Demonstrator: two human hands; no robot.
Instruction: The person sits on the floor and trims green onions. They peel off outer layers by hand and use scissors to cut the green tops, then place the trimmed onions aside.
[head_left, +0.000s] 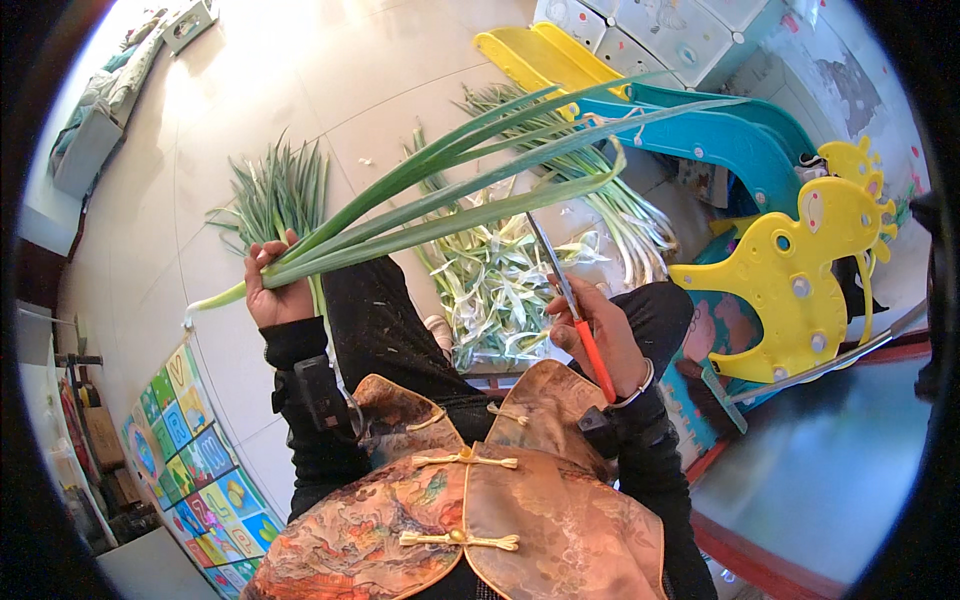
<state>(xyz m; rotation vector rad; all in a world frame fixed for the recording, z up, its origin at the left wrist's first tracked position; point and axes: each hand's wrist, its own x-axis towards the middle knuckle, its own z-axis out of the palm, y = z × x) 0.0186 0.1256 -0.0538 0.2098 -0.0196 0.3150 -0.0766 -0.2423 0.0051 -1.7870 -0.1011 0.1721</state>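
My left hand (279, 291) is closed around the lower stalk of a large green onion (450, 196), its white root end pointing left and its long leaves fanning to the upper right. A knife with a red handle (596, 360) is in my right hand (600, 330), its narrow blade pointing up near the leaves. Stripped leaves and peelings (495, 292) lie heaped on the floor between my legs. Beyond my left hand is a bunch of green onions (281, 187); a bigger pile of green onions (615, 202), white ends towards me, lies at the right.
A yellow and teal plastic slide (720, 142) stands at the upper right, with a yellow animal-shaped panel (802, 270) beside my right knee. Near it lies a brush (709, 390). An alphabet mat (199, 465) is at the lower left.
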